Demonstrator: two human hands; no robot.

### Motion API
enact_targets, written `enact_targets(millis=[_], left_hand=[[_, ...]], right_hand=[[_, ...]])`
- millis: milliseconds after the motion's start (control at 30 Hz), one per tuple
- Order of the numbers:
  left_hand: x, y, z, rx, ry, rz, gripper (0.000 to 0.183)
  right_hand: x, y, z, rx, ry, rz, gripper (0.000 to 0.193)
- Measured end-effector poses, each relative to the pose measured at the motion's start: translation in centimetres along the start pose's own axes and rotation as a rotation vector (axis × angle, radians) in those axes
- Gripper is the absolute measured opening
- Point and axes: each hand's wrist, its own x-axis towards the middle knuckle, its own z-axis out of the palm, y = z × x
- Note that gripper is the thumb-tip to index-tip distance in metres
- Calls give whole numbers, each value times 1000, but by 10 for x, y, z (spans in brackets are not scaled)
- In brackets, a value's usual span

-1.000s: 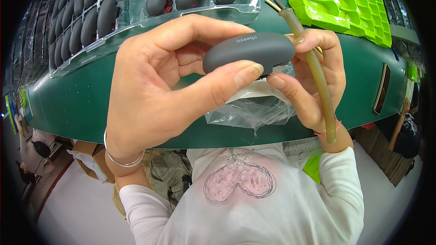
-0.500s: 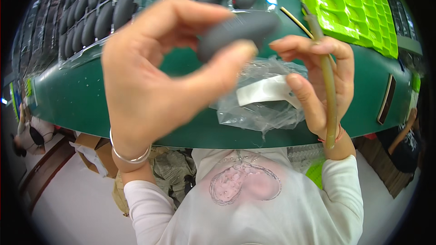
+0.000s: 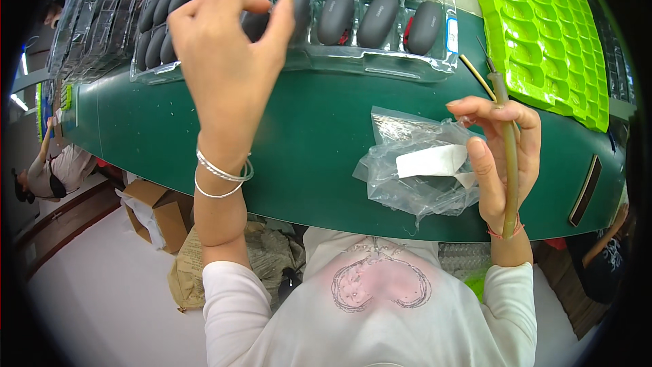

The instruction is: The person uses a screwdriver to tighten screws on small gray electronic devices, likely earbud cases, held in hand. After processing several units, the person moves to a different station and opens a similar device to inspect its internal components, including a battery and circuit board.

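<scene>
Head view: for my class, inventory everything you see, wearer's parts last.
Device tray: one or more, clear, top
Oval devices: many, dark grey, in device tray
Stacked trays: several, clear, upper left
Moulded tray: one, green, upper right
Table: one, green, centre
Bag: one, clear, on table
Strip: one, white, at bag
Tube: one, olive, centre right
Thin stick: one, yellowish, beside tube
Slab: one, dark, table right
Box: one, brown, floor left
Sack: one or more, tan, beside box
Other people: at least two, pale and black clothes, far sides
Top: one, white, bottom
Bracelets: several, silver and red, wrists
Left hand: one, bare, over device tray
Right hand: one, bare, holding tube
</scene>
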Motion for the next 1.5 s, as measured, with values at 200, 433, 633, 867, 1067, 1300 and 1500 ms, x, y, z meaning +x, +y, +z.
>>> enact_targets(millis=[200, 433, 633, 867, 1067, 1300, 1500], left_hand=[[4, -35, -8, 168, -165, -19, 29], [15, 0, -28, -821, -293, -436, 31], [-10, 54, -34, -1421, -728, -517, 41], [-17, 79, -37, -1523, -871, -602, 37], [-20, 80, -34, -1525, -905, -544, 38], [-22, 80, -34, -1527, -887, -510, 37], [-19, 74, -35, -1395, -767, -510, 34]], right_hand=[[3, -3, -2, -8, 11, 29, 32], [2, -7, -11, 80, -63, 43, 48], [4, -2, -7, -20, -62, -71, 40], [-5, -9, -5, 90, -101, 125, 46], [-6, -4, -4, 74, -96, 130, 49], [-8, -3, -3, 60, -72, 89, 48], [2, -15, -23, -278, -39, -8, 65]])
